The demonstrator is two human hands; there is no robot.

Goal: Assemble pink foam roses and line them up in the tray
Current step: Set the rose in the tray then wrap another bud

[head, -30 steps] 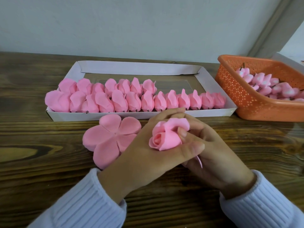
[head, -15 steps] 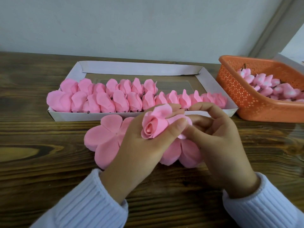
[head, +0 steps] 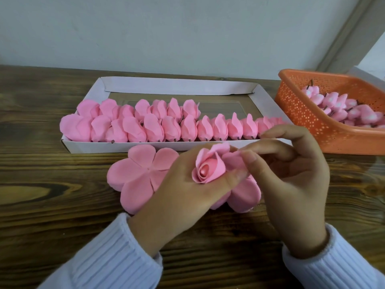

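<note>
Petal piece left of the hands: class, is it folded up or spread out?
Spread out: the petal piece lies flat on the table, its petals fanned from the centre.

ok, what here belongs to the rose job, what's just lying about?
Job: half-wrapped pink foam rose, held by left hand, right hand; flat pink foam petal piece; white cardboard tray; orange perforated plastic basket of buds.
Lying about: white box corner behind basket.

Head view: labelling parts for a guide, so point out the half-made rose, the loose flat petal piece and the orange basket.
half-made rose (head: 208,171), head view, rolled centre.
loose flat petal piece (head: 133,176), head view, left petal.
orange basket (head: 308,118), head view, perforated near wall.
</note>
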